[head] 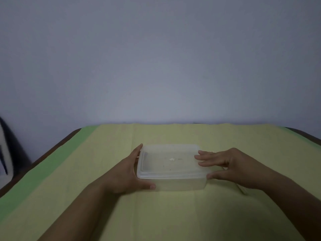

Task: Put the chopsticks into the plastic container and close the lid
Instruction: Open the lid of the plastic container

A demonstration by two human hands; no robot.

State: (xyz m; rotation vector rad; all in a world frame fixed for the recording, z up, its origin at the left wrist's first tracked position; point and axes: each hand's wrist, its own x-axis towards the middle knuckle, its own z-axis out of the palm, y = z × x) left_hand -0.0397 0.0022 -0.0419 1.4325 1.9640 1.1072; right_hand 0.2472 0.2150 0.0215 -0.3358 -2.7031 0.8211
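Observation:
A translucent rectangular plastic container stands in the middle of the table with its lid lying on top. My left hand grips its left end, fingers along the far side and thumb on the front wall. My right hand rests at the right end, fingers flat on the lid's edge and thumb against the front right corner. A pale thin chopstick end shows on the cloth below my right wrist; the rest is hidden by the hand.
A yellow cloth covers the table, with a green strip along its left side and a dark wooden table edge beyond. A blurred white and dark object stands at the far left. A plain wall is behind.

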